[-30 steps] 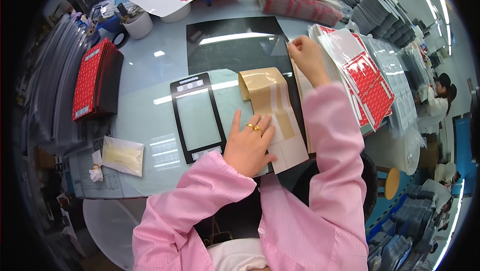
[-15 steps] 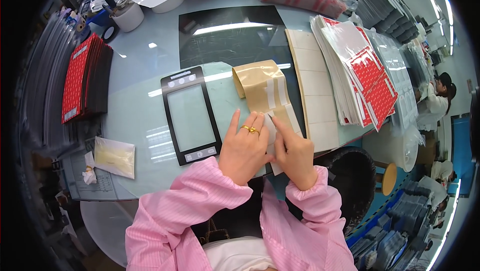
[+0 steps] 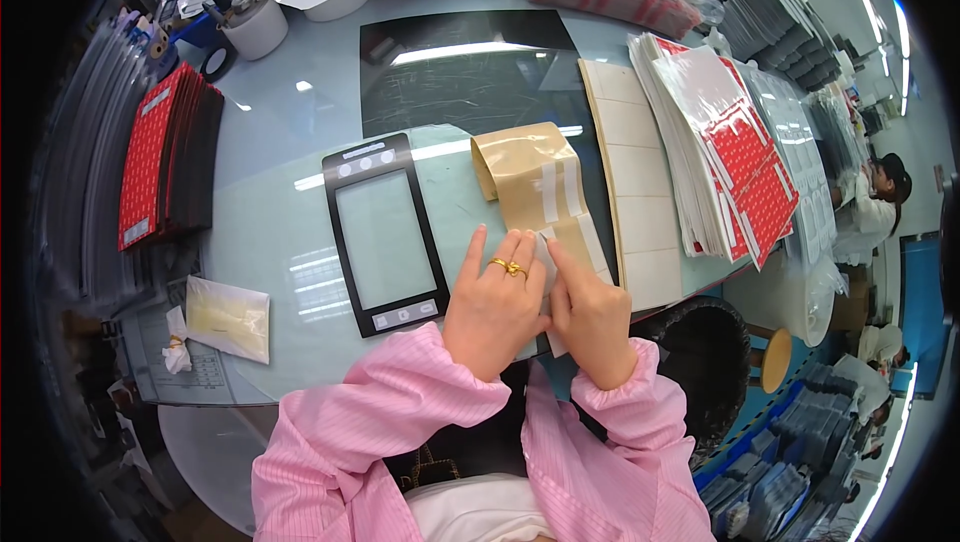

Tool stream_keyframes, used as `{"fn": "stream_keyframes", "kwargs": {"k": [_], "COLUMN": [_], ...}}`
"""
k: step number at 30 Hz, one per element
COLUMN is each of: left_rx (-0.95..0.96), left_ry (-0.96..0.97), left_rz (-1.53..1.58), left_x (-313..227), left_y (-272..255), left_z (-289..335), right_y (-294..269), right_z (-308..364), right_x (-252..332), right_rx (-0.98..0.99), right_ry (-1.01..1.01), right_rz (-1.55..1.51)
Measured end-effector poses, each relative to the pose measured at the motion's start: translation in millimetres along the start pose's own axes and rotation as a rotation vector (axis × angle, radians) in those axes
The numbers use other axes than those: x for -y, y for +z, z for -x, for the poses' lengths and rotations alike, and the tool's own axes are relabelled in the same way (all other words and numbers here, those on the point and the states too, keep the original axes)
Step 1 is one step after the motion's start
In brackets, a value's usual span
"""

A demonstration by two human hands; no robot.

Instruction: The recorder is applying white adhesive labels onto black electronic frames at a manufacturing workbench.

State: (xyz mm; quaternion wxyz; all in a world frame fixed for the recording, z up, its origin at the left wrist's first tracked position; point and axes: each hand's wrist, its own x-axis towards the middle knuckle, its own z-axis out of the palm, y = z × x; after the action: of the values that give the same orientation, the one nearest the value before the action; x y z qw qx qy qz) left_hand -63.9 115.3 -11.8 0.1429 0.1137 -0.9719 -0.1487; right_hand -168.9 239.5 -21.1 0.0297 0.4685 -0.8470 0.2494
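The left hand [image 3: 497, 304] lies palm down with its fingers fairly straight and gripping nothing visible, resting over the near part of a tan backing-paper strip [image 3: 528, 170]. A yellow-metal ring [image 3: 508, 268] sits on one of its fingers. Just to its right, the right hand [image 3: 592, 317] reaches its index finger to the same strip, its other fingers curled under; whether it pinches anything cannot be told. The strip lies near the middle of the bench [image 3: 290, 120], its far end curling over to the left and narrow white pieces showing on its surface.

Left of the hands lies a black-bordered panel [image 3: 405, 315] with a clear rectangular window. To the right of the strip is a pale label sheet [image 3: 640, 192] marked into rectangles, and beyond that a leaning stack of red and white sheets [image 3: 705, 147]. A glossy black sheet [image 3: 460, 92] lies on the far side of the strip. At the left stands a pile of red-faced panels [image 3: 160, 167], with a flat clear packet [image 3: 230, 320] and a crumpled white wad [image 3: 177, 354] nearer. A white cup [image 3: 258, 34] holding tools stands at the far left, beside a black roll [image 3: 215, 64].
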Motion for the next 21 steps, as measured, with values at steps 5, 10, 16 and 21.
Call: {"fn": "stream_keyframes", "kwargs": {"k": [5, 10, 16, 21], "left_rx": [-0.008, -0.033, -0.063, -0.064], "left_ry": [-0.001, -0.004, 0.019, -0.013], "left_rz": [0.004, -0.004, -0.006, -0.039], "left_x": [0.8, 1.5, 1.2, -0.4], "left_y": [2.3, 6.5, 7.7, 8.3], "left_z": [0.2, 0.6, -0.1, 0.0], "right_y": [-1.9, -1.2, -1.1, -4.9], "right_z": [0.3, -1.2, -1.0, -5.9], "right_x": [7.2, 11.1, 13.1, 15.8], "right_rx": [0.018, 0.028, 0.037, 0.072], "right_ry": [-0.015, -0.025, -0.011, -0.005], "right_rz": [0.083, 0.099, 0.123, 0.106]}}
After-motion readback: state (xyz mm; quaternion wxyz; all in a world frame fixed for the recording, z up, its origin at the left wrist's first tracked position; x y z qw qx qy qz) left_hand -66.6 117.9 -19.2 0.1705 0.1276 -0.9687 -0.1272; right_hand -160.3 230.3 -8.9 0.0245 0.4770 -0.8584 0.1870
